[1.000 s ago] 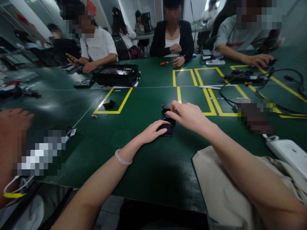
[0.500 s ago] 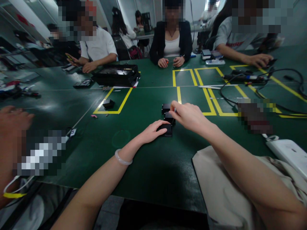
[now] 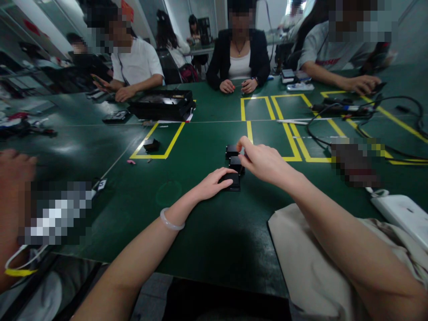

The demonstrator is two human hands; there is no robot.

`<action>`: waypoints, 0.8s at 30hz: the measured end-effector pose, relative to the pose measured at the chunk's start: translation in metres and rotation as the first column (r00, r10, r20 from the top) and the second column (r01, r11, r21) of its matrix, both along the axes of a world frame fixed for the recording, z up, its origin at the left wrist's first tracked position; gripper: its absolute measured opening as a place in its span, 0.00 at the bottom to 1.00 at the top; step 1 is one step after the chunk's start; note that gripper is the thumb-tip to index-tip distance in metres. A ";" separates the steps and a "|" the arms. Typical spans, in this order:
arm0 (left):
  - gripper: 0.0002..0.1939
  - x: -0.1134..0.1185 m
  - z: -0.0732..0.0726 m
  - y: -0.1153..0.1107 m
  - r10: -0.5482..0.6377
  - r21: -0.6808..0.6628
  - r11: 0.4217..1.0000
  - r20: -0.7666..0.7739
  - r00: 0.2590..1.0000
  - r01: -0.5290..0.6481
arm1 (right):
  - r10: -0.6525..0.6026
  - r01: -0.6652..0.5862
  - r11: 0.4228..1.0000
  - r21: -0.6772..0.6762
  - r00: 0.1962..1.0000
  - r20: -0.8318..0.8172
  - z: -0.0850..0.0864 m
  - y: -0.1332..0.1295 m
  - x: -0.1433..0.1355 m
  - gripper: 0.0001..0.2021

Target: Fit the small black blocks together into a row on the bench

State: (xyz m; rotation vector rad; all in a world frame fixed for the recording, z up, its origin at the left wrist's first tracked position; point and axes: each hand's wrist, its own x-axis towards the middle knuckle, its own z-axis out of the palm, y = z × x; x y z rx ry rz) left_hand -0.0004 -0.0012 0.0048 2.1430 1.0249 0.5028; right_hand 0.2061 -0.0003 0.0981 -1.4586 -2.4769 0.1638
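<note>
Three small black box-like pieces stand in a short row on the green table (image 3: 200, 232). Around the nearest black box (image 3: 234, 182) my left hand (image 3: 212, 183) is closed, fingers over its far side and thumb along its near side. My right hand (image 3: 262, 161) hovers at the right of the middle black box (image 3: 236, 163), its fingers curled and bent together. Whatever those fingertips hold, if anything, is hidden. The farthest black box (image 3: 231, 150) sits just left of my right fingertips.
Yellow tape (image 3: 296, 149) marks rectangles on the table. A black tray (image 3: 162, 107) and another small black piece (image 3: 151, 145) lie at left. Cables (image 3: 334, 111), a white power bank (image 3: 403, 218) and a beige cloth bag (image 3: 301, 249) are at right. Co-workers sit opposite; another person's hand (image 3: 16, 169) is at left.
The bent fingers of my right hand have risen slightly. My left hand and the black boxes have stayed in place. The other person's hand at far left has shifted a little left.
</note>
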 end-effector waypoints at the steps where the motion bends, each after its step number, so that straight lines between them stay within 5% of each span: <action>1: 0.20 0.000 0.000 0.000 0.001 -0.001 1.000 0.001 1.000 -0.001 | 0.001 -0.001 1.000 -0.006 1.000 -0.004 0.001 0.000 0.000 0.12; 24: 0.20 0.000 -0.001 0.000 0.002 0.009 1.000 0.002 1.000 -0.002 | 0.014 -0.014 1.000 -0.002 1.000 -0.006 0.000 0.000 0.003 0.12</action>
